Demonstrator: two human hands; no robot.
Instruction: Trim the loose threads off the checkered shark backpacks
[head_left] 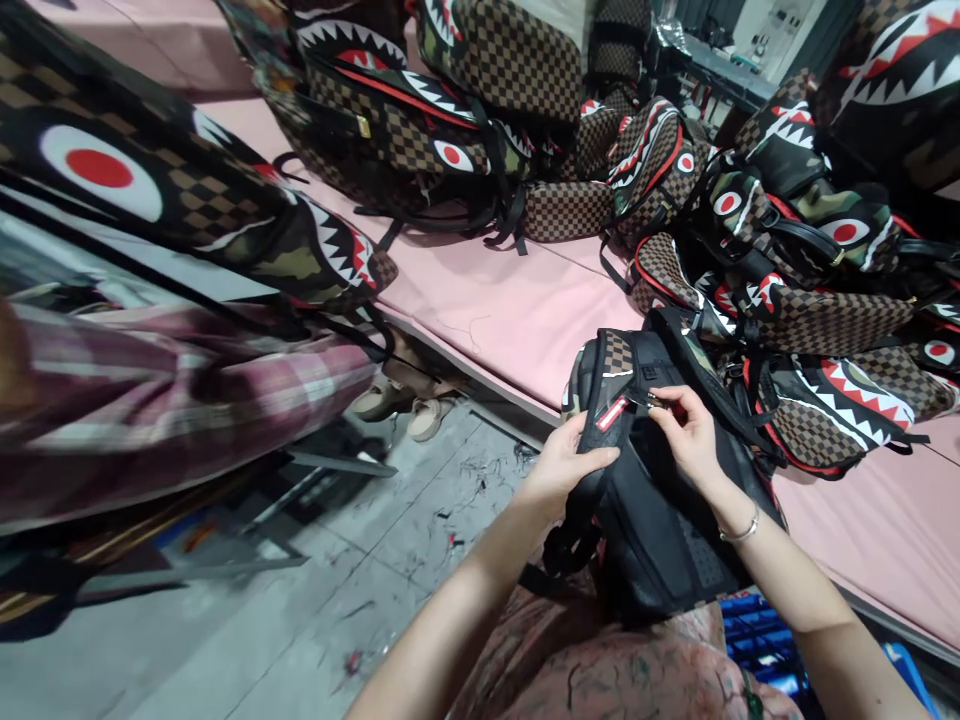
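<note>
A black backpack [660,530] rests on my lap against the edge of the pink-covered table, its strap side up. My left hand [566,462] is closed on its shoulder strap [616,385], thumb just below a red and white label [612,414]. Over the upper part of the strap, my right hand [686,430] pinches a small pointed metal tool [639,397] that looks like thread snips. Its tip lies close to the strap, near the label; whether it touches cannot be made out.
Several shark-mouth, checkered backpacks [832,400] crowd the pink table [480,300]. At the left, a person in a plaid garment [187,400] is beside another backpack [225,210]. Thread scraps litter the grey floor [337,600]. Blue plastic [765,650] shows at lower right.
</note>
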